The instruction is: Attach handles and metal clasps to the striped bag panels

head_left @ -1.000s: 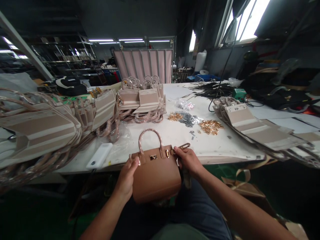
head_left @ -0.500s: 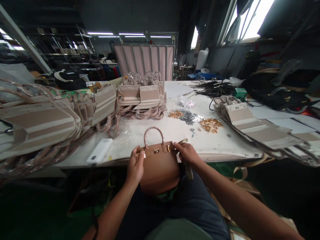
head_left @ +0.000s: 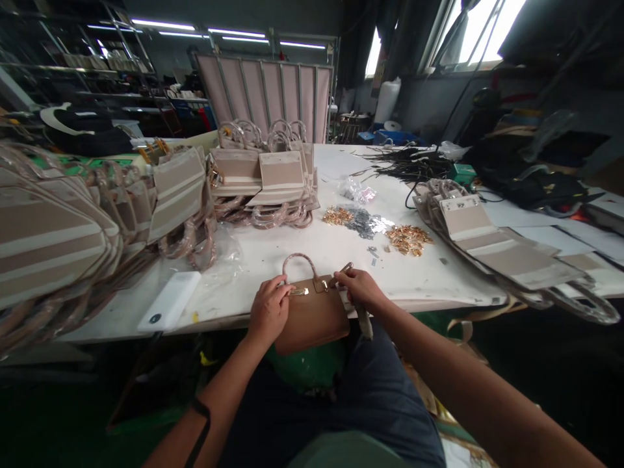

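A small brown handbag (head_left: 314, 316) with a looped handle and gold clasp rests against the table's near edge, above my lap. My left hand (head_left: 269, 310) is closed on the bag's upper left, fingers at the clasp. My right hand (head_left: 358, 290) grips the bag's upper right corner, where a strap tab with a gold fitting sticks up and a strap hangs down.
The white table (head_left: 302, 250) carries piles of beige striped bags at the left (head_left: 63, 227), the middle back (head_left: 266, 172) and the right (head_left: 492, 244). Heaps of gold and silver hardware (head_left: 380, 229) lie beyond the bag. A white flat device (head_left: 169, 301) lies near the front edge.
Both hands have lifted the brown bag away from my lap toward the table edge. My left hand has slid from the bag's side up to the clasp.
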A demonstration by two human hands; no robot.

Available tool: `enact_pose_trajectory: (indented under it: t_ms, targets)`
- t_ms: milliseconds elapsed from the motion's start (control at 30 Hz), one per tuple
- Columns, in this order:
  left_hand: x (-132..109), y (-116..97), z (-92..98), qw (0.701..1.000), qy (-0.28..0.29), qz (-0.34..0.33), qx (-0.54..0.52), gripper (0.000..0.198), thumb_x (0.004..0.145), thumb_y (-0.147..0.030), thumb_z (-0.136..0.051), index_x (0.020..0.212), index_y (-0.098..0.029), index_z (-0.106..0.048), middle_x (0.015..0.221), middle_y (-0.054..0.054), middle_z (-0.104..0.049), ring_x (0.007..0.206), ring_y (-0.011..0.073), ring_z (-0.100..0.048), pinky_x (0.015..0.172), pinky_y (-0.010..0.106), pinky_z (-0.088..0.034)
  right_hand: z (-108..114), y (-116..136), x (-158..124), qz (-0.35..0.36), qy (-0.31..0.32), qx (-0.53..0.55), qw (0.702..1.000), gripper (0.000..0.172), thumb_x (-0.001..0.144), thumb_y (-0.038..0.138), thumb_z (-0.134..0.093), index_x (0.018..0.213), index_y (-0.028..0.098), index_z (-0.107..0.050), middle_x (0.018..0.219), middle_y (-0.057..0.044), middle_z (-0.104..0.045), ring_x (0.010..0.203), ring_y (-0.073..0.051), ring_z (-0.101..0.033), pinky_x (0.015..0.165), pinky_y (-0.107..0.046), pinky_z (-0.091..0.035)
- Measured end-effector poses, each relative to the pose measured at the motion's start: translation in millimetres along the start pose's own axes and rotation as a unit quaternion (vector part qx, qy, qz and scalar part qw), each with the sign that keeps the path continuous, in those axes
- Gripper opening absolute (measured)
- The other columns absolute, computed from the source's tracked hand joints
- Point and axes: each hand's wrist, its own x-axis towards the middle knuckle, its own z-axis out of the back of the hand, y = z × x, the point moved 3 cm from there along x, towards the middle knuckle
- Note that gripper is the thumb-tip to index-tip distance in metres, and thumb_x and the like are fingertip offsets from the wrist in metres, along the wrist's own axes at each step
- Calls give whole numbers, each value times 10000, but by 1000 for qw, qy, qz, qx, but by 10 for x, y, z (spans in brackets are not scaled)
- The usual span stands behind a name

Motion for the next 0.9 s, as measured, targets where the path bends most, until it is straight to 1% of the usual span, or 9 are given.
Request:
enact_pose_trajectory:
  t_ms: [67, 167, 267, 400, 467, 567, 700, 800, 900]
  targets:
    - [38, 32, -67, 1000, 8, 22, 4, 301, 952, -151, -480, 1067, -245, -742, 1326, 68, -718, 1205, 281, -633, 1047, 460, -512, 53, -29, -96, 15, -41, 49, 998, 389, 901, 581, -712, 831, 204, -647, 491, 28, -567, 437, -143, -510, 454, -253, -377]
    - [72, 63, -120, 998, 12, 55, 15, 264, 945, -180, -505, 1057, -233, -738, 1357, 73, -716, 1199, 317, -631, 1010, 500, -503, 63, -104, -365, 35, -86, 222, 971, 460, 863, 615, -739, 737, 234, -514, 493, 48, -504, 432, -126, -444, 458, -261, -384]
    - [92, 60, -127, 998, 29, 60, 22, 229, 950, -211, -529, 1052, -236, -733, 1389, 65, -706, 1207, 331, -622, 995, 515, -493, -64, -92, -639, 34, -59, 349, 935, 501, 906, 626, -678, 704, 249, -416, 533, 71, -410, 424, -115, -391, 447, -273, -400]
    - [109, 52, -123, 997, 34, 65, 25, 191, 964, -243, -557, 1058, -243, -723, 1401, 57, -703, 1201, 337, -622, 981, 519, -490, -282, 191, -701, 90, -69, 383, 917, 501, 956, 615, -634, 701, 247, -411, 562, 69, -384, 435, -110, -385, 447, -263, -394]
    - [111, 53, -131, 997, 30, 71, 26, 178, 961, -238, -567, 1055, -244, -718, 1398, 55, -704, 1209, 339, -619, 985, 521, -489, -375, 363, -611, 152, -109, 353, 917, 503, 973, 621, -624, 704, 241, -434, 587, 48, -441, 482, -119, -440, 501, -266, -439]
    - [107, 53, -141, 997, 23, 71, 21, 166, 954, -223, -577, 1042, -245, -717, 1386, 56, -710, 1212, 333, -619, 995, 514, -489, -491, 498, -503, 242, -156, 232, 929, 476, 1004, 606, -598, 723, 231, -516, 665, 5, -541, 607, -154, -543, 632, -299, -508]
    - [99, 56, -140, 997, 19, 68, 20, 162, 955, -220, -588, 1045, -248, -720, 1381, 56, -715, 1198, 329, -625, 987, 503, -490, -430, 351, -626, 336, -172, 63, 924, 290, 1056, 425, -574, 874, 222, -672, 877, -63, -668, 843, -211, -652, 819, -346, -542]
    - [95, 65, -139, 997, 17, 66, 25, 152, 964, -229, -592, 1049, -246, -717, 1378, 47, -717, 1174, 324, -630, 977, 500, -489, -226, 68, -800, 323, -129, -42, 937, 200, 1039, 363, -619, 1055, 226, -764, 1063, -109, -730, 978, -244, -702, 875, -354, -560]
    - [94, 79, -143, 998, 14, 62, 28, 132, 969, -244, -601, 1046, -237, -708, 1379, 52, -714, 1170, 324, -628, 959, 500, -493, -95, -242, -905, 219, -60, -124, 966, 273, 987, 377, -697, 1210, 244, -781, 1169, -109, -769, 1048, -283, -736, 930, -373, -581]
